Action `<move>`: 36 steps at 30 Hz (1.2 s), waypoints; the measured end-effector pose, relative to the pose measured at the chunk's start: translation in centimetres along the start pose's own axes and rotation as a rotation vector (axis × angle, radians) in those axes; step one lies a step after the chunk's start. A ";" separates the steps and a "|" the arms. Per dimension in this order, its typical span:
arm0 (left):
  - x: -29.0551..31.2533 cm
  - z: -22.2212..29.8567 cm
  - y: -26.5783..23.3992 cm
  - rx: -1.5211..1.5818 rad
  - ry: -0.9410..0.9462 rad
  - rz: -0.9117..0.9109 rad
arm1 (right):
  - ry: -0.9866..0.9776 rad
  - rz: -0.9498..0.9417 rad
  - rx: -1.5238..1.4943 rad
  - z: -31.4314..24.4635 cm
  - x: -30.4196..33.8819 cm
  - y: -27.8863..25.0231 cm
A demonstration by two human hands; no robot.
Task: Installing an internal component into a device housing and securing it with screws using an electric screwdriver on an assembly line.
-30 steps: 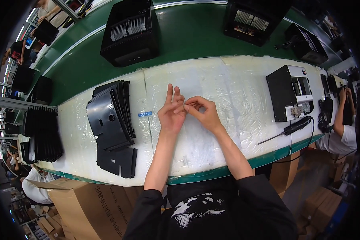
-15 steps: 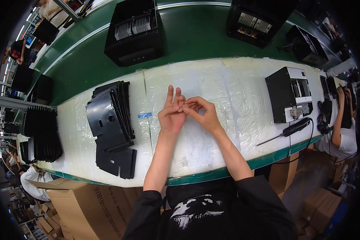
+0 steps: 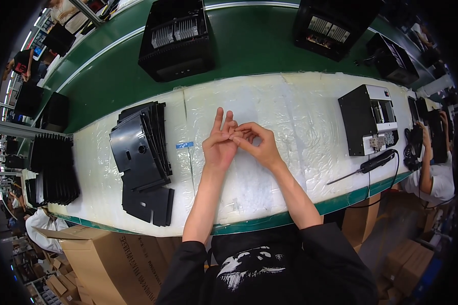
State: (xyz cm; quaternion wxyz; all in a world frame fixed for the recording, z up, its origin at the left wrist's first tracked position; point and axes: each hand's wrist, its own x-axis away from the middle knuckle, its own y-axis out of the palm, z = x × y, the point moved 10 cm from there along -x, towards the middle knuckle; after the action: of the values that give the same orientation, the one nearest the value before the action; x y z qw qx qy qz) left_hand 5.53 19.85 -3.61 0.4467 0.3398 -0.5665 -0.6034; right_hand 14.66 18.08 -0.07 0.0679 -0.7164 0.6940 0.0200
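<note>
Above the middle of the white padded bench, my left hand [image 3: 220, 145] is palm up, two fingers stretched out and the thumb and forefinger closed together. My right hand [image 3: 257, 145] meets it there, thumb and forefinger pinched against the left fingertips. Whatever is between the fingers, if anything, is too small to make out. To the left lies an overlapping stack of black panels [image 3: 135, 147] with cutouts. Over on the right stands a black and white screw feeder [image 3: 359, 119], and in front of it an electric screwdriver [image 3: 374, 162] with a long bit rests on the bench.
Black machine housings [image 3: 175, 43] with silvery finned parts stand on the green conveyor [image 3: 249, 46] beyond the bench. A pile of thin black parts [image 3: 53, 170] is at the far left. Cardboard boxes [image 3: 99, 259] sit below the front edge. A co-worker's arm [image 3: 426, 162] is at the far right.
The housings on the green conveyor have shifted slightly to the right. At the far right the co-worker's hands have moved. My hands keep nearly the same pose.
</note>
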 end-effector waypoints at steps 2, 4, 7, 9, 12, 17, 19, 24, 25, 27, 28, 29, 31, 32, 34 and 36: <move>-0.2 -0.1 0.0 0.005 0.000 0.002 | -0.010 0.001 0.016 0.0 -0.2 -0.2; -0.2 0.0 0.1 -0.010 0.000 -0.007 | 0.007 0.002 -0.019 -0.1 -0.1 -0.1; 0.0 0.0 -0.2 -0.026 0.019 0.020 | -0.014 0.002 0.014 0.2 0.0 0.0; -0.3 0.0 0.1 -0.027 0.009 0.000 | -0.008 0.007 -0.003 0.1 -0.2 -0.2; 0.0 -0.1 0.1 -0.033 0.009 0.013 | -0.004 0.012 -0.012 0.3 0.0 -0.1; -0.1 -0.1 0.1 -0.036 0.000 -0.012 | 0.012 0.018 -0.030 0.3 0.0 -0.1; 0.0 -0.1 -0.4 -0.051 0.022 0.039 | 0.006 0.014 -0.008 0.5 0.1 -0.1; 0.0 -0.2 -0.5 -0.073 0.014 0.055 | 0.034 0.019 -0.012 1.0 0.1 -0.1; 0.0 -0.2 -0.8 -0.082 0.017 0.082 | 0.039 0.019 -0.007 1.0 0.1 -0.1; -0.2 -0.2 -0.7 -0.098 0.019 0.074 | 0.042 0.024 -0.016 1.1 -0.1 -0.2; -0.3 -0.2 -0.5 -0.115 0.020 0.066 | 0.044 0.030 -0.025 1.2 -0.1 -0.2; -0.3 -0.1 -0.6 -0.115 0.020 0.067 | 0.045 0.030 -0.025 1.2 -0.1 -0.1; -0.1 -0.1 -0.8 -0.126 0.033 0.079 | 0.053 0.042 -0.021 1.4 0.1 -0.1; -0.2 -0.1 -0.8 -0.125 0.033 0.079 | 0.054 0.042 -0.021 1.4 0.1 -0.2; -0.4 0.1 -0.8 -0.147 0.042 0.078 | 0.072 0.040 -0.018 1.4 -0.2 -0.2; -0.3 0.3 -0.9 -0.158 0.049 0.079 | 0.080 0.045 -0.013 1.3 0.0 -0.1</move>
State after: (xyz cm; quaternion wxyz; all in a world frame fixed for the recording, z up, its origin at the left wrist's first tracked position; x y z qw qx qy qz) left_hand 5.21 20.17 -4.48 0.5092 0.2959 -0.5190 -0.6195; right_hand 14.82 18.25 -1.32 0.0353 -0.7013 0.7119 -0.0027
